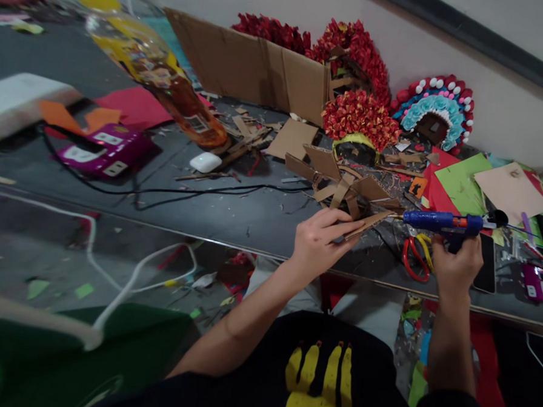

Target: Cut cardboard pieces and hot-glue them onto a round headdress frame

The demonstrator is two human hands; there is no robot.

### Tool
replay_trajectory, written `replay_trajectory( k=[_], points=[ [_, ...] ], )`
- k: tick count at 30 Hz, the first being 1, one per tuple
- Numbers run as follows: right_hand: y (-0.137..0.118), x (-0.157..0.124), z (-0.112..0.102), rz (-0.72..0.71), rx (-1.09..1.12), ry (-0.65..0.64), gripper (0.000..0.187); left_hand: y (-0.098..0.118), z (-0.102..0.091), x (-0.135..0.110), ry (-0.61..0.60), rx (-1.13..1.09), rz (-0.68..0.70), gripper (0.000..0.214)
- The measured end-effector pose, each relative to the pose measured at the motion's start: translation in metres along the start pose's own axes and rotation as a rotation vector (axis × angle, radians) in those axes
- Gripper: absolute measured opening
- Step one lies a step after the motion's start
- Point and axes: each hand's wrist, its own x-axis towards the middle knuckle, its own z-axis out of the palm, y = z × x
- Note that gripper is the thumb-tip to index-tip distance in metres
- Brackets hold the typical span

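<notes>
My left hand (320, 239) pinches a narrow cardboard strip (371, 223) above the table's front part. In my right hand (457, 262) is a blue hot glue gun (441, 221), its nozzle pointing left at the strip's right end; whether the tip touches the cardboard I cannot tell. Just beyond my left fingers lies a construction of crossed cardboard strips (342, 189), partly hidden by the hand. Red and yellow scissors handles (417, 258) lie beside my right hand, and a dark phone (485, 263) is partly covered by it.
A tall bottle (168, 86) of amber drink and a purple power strip (108, 149) with black cable stand left. Behind are a cardboard panel (255, 69), red paper-flower headpieces (360, 120) and a blue flowered one (433, 112). Coloured paper sheets (464, 177) lie right. Scraps litter table and floor.
</notes>
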Motion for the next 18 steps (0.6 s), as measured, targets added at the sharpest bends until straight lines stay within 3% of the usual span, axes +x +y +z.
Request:
replay_trajectory(
  k=[18],
  points=[
    [0.0034, -0.0014, 0.0003, 0.042, -0.052, -0.029, 0.041, 0.0015, -0.0012, -0.0007, 0.005, -0.009, 0.016, 0.009]
  ],
)
